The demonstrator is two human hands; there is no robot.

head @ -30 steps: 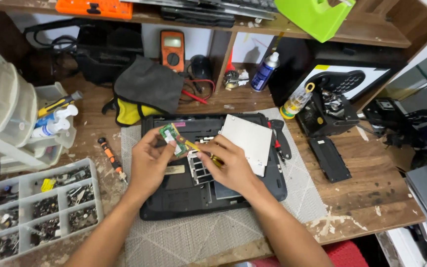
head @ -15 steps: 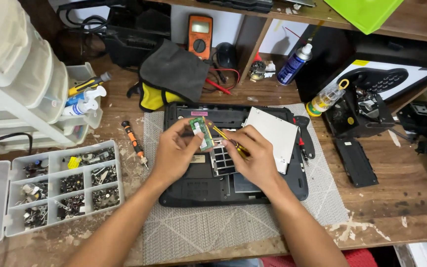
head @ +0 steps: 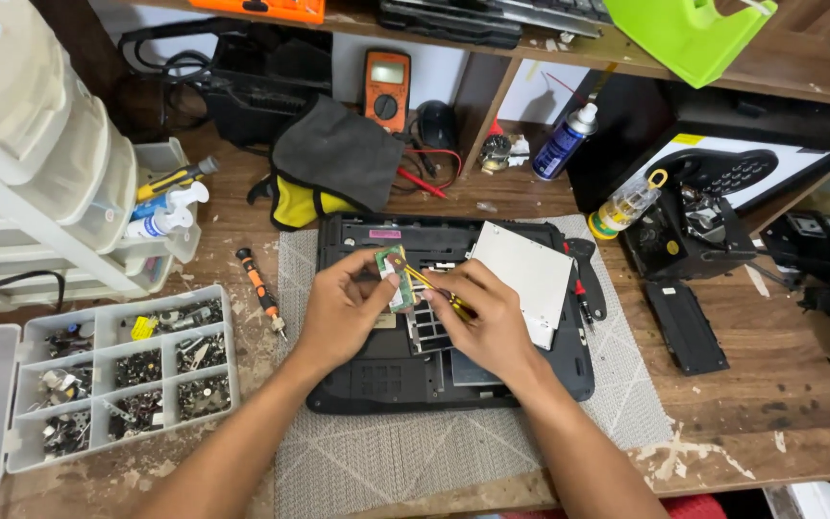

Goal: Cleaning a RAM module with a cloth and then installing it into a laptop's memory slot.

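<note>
Green circuit card (head: 395, 276) pinched in the left hand (head: 343, 309) at frame centre; right hand (head: 482, 322) grips a yellow screwdriver (head: 431, 287) touching it, above an opened black laptop (head: 377, 370).

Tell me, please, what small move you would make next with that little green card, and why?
Probably lift the small green circuit card a little higher, clear of the open laptop base. The left hand pinches it above the bay while the right hand holds a yellow tool with its tip at the card's edge. I cannot tell whether any cable is attached.
</note>
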